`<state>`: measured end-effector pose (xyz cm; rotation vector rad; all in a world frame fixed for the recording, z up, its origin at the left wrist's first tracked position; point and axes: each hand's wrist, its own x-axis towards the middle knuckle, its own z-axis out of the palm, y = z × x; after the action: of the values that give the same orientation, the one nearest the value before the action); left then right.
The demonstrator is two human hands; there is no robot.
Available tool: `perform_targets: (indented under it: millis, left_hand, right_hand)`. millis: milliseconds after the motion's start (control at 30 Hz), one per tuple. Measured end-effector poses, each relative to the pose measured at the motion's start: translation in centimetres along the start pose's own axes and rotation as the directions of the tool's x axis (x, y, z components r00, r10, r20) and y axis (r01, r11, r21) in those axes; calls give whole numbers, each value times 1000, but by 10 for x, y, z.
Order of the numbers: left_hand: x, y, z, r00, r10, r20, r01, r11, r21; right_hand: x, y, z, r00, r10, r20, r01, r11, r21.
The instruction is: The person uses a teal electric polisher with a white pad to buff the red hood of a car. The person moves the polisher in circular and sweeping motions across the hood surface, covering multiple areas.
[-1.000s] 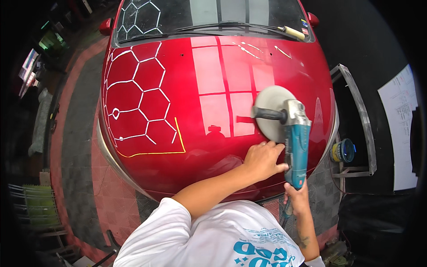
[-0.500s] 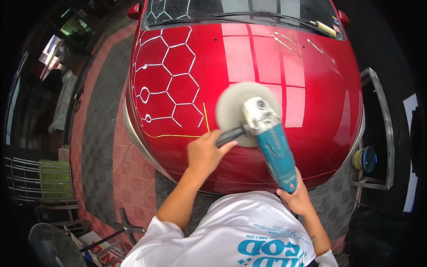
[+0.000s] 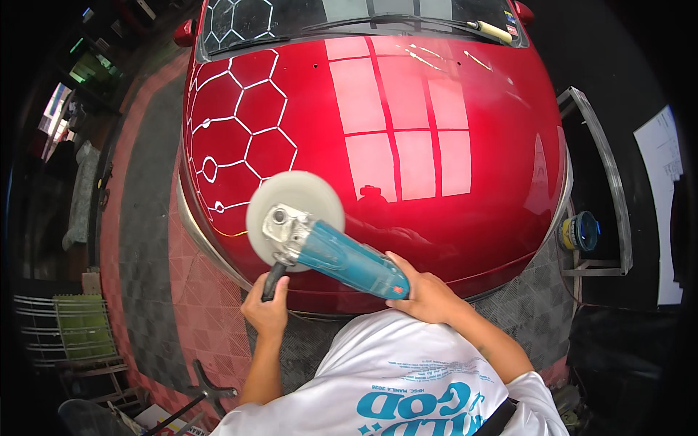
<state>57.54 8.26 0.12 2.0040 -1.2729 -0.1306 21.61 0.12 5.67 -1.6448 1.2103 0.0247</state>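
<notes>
A teal and silver rotary polisher (image 3: 349, 259) lies slantwise over the front left of a glossy red car hood (image 3: 429, 232). Its round white pad (image 3: 314, 195) looks blurred and rests on or just over the paint. My left hand (image 3: 266, 309) is closed around the black side handle (image 3: 274, 282). Around the polisher's rear end, my right hand (image 3: 425, 294) is wrapped, partly hidden by the tool body. White hexagon-shaped reflections (image 3: 265, 109) cover the hood's left side, and pale window-like panes (image 3: 411, 160) are mirrored in its middle.
Wipers and a pale roller-like stick (image 3: 490, 30) lie at the windshield. A metal frame (image 3: 603, 160) stands on the right beside a blue-and-yellow bucket (image 3: 580, 231). At left are a wire rack with a green panel (image 3: 81, 325) and a dark stand (image 3: 209, 389). Grey and red tiles surround the car.
The polisher has swung left across the hood and a little toward me, its body now lying more sideways. Both hands moved left with it, still holding it. The view has shifted slightly.
</notes>
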Motion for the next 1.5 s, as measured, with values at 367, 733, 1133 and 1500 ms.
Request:
perform_targets:
  millis: [367,733,1133,1500]
  left_hand:
    - [0,188,128,680,494,541,-418,868,-268]
    - [-10,116,44,730,125,672,70,964,-256]
    - [1,-101,-40,918,-234,321,342,875,-342]
    - [-2,85,50,888,164,430,49,895,-443]
  right_hand:
    - [-149,172,-4,803,433,-411,-157,817,555]
    - [-119,109,36,903,198,-381,-106,962,250]
    - [5,-38,65,995,-101,22,103,984,-147]
    - [-93,86,31,926,130,-355,-47,971,234]
